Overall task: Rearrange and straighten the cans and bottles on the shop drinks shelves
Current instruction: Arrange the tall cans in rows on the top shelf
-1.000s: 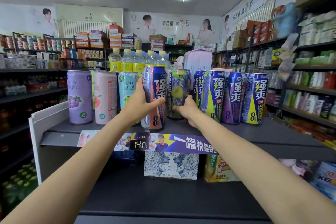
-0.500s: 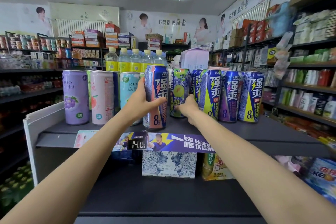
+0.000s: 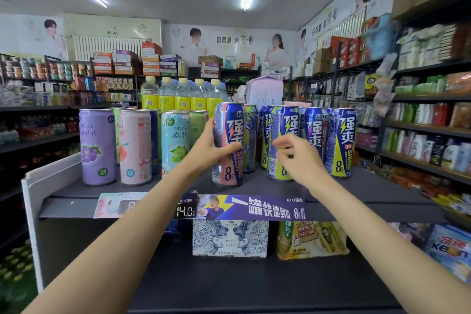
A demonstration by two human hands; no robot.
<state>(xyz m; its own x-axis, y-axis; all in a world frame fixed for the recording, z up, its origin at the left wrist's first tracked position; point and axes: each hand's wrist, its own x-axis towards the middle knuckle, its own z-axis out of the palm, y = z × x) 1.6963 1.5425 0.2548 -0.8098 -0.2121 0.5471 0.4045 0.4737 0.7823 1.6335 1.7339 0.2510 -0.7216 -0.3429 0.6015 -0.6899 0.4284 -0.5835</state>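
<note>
Left hand (image 3: 207,148) gripping upright blue-and-pink tall drink can (image 3: 227,144). Right hand (image 3: 298,158) fingers (image 3: 280,146) loosely curled, empty, just before upright blue-and-yellow tall can (image 3: 283,143), nearest.

One head-worn wide-angle view here, looking forward and slightly down from about the height of the top shelf (image 3: 382,186), close enough that both forearms reach in from the bottom corners; aisles and ceiling curve away behind.

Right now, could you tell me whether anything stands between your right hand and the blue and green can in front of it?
Nothing visible does: the right hand hovers just before the blue and green can, fingers curled, holding nothing.
</note>
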